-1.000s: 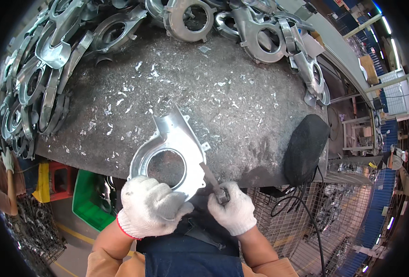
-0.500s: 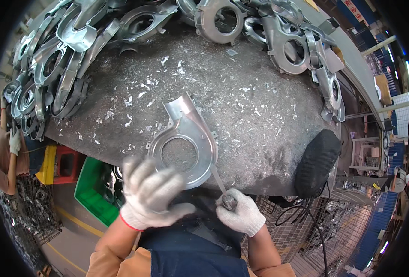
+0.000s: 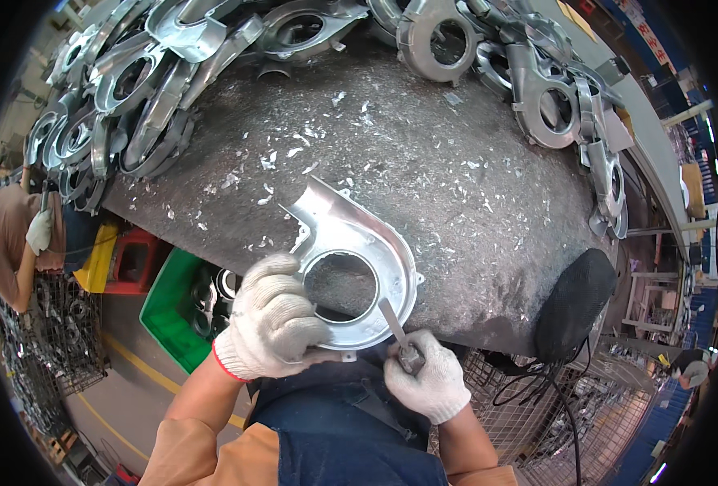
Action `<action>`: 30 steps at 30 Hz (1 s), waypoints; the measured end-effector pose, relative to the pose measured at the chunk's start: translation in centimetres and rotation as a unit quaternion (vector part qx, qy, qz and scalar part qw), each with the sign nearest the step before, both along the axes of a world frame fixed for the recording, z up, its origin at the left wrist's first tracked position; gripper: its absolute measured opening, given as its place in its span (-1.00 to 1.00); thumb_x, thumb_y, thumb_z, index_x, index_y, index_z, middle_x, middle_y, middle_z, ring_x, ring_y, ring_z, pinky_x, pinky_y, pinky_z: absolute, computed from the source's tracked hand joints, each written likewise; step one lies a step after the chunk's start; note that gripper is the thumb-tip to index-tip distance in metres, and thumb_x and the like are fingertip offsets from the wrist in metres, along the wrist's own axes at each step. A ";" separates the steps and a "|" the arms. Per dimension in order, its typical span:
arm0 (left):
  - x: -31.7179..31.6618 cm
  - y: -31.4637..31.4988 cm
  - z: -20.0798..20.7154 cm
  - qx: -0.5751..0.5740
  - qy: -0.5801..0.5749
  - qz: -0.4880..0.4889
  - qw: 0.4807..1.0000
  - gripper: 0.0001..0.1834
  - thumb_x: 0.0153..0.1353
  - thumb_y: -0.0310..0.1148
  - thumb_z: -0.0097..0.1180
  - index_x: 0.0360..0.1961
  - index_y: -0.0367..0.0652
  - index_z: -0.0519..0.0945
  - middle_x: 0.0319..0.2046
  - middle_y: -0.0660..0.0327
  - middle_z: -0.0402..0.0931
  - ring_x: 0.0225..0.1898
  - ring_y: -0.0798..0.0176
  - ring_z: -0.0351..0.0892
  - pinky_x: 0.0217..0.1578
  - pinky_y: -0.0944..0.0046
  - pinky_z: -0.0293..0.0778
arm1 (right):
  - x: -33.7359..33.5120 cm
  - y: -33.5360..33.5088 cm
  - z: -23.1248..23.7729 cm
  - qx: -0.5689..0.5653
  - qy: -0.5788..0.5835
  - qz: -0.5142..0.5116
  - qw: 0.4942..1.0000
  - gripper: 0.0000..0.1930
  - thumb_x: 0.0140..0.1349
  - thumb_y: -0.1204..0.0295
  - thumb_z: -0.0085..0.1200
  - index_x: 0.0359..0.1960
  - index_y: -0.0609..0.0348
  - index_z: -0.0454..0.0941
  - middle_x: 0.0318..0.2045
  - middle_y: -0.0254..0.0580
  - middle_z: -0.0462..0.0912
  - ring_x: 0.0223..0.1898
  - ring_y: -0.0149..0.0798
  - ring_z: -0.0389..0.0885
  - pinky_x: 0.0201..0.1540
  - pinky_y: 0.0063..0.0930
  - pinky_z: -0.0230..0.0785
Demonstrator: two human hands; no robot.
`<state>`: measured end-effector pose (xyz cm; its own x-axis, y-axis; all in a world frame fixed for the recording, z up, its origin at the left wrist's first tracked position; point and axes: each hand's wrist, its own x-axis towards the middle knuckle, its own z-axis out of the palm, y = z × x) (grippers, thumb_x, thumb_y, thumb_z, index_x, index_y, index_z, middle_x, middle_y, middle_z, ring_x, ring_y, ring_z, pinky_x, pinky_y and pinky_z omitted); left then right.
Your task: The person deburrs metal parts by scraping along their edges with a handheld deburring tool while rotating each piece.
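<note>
Bin [image 3: 167, 312], green, at 8 o'clock. Gloved L grip [image 3: 274, 317] holds metal ring pt [image 3: 391, 271] at its 8 o'clock, by surface's [image 3: 472, 202] 6 o'clock edge. R grip [image 3: 428, 377], ring's 5 o'clock, closed on scraper [image 3: 393, 320].

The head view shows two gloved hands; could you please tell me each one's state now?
Left hand: closed on the metal housing at its lower-left edge.
Right hand: closed, holding the flat-bladed tool.
</note>
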<state>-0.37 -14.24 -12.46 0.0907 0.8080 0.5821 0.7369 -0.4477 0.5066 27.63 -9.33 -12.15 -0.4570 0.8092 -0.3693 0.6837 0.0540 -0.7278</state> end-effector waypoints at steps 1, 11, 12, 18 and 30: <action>-0.4 0.5 0.6 0.002 0.005 -0.013 1.000 -0.50 -0.32 -0.02 0.77 -0.41 0.10 0.71 -0.38 0.36 0.51 -0.30 0.06 0.61 -0.01 -0.19 0.60 | -0.5 0.1 0.0 0.000 0.007 0.005 1.000 -0.65 0.23 0.22 0.41 -0.01 0.07 0.69 -0.32 -0.03 0.83 -0.24 0.10 0.88 -0.12 -0.07 0.72; 0.6 1.3 2.0 0.002 -0.026 -0.029 0.999 -0.47 -0.02 0.22 0.44 -0.43 -0.03 0.57 -0.39 0.20 0.40 -0.33 -0.02 0.49 -0.25 -0.05 0.40 | -0.5 -1.4 1.1 0.145 -0.053 0.015 0.988 -0.56 0.36 0.17 0.40 0.09 0.23 0.67 -0.21 0.17 0.83 -0.21 0.14 0.85 -0.15 -0.08 0.66; 1.3 1.8 2.1 0.015 -0.009 -0.037 0.999 -0.48 0.00 0.18 0.41 -0.43 -0.05 0.55 -0.39 0.20 0.41 -0.33 -0.01 0.49 -0.24 -0.03 0.41 | 0.2 -1.3 0.5 0.162 -0.051 0.005 0.985 -0.54 0.36 0.19 0.40 0.10 0.30 0.67 -0.18 0.22 0.83 -0.17 0.15 0.85 -0.11 -0.08 0.67; 1.5 3.0 5.2 -0.081 0.012 0.011 0.997 -0.34 -0.21 0.40 0.53 -0.55 -0.04 0.74 -0.60 0.12 0.64 -0.53 -0.10 0.71 -0.49 -0.06 0.55 | 1.1 1.2 -0.5 0.219 0.026 0.099 0.970 -0.43 0.43 0.32 0.33 0.32 0.51 0.52 -0.16 0.25 0.76 -0.20 0.10 0.77 -0.08 -0.12 0.62; 0.8 2.6 5.6 -0.140 0.067 -0.025 0.988 -0.61 -0.11 -0.02 0.46 -0.43 -0.08 0.66 -0.47 0.17 0.59 -0.37 -0.05 0.70 -0.31 -0.06 0.60 | 2.0 2.8 3.6 -0.316 0.103 0.141 0.933 -0.88 0.34 0.44 0.12 -0.16 0.18 0.62 -0.51 -0.19 0.68 -0.49 -0.29 0.62 -0.42 -0.32 0.46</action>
<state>0.38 -11.64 -6.81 0.1958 0.9280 0.3170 0.7855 -0.3420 0.5158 29.66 -6.51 -8.52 -0.7323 0.2968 -0.6129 0.5497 -0.2736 -0.7893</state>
